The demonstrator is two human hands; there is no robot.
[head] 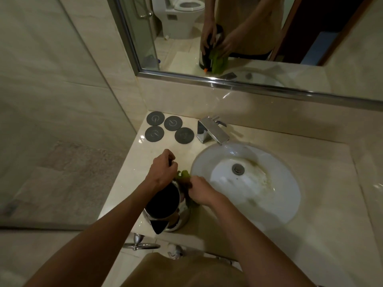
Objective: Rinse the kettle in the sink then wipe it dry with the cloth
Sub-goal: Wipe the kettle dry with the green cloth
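A shiny steel kettle with a black open top stands on the beige counter, left of the white sink, its spout toward me. My left hand grips the kettle's far side, at its handle. My right hand presses a green cloth against the kettle's right flank. The cloth is mostly hidden under both hands. The mirror shows the same hold from the other side.
Several dark round coasters lie at the counter's back left. A chrome faucet stands behind the sink. A mirror runs along the back wall. A glass shower panel borders the left. A towel ring hangs below the counter edge.
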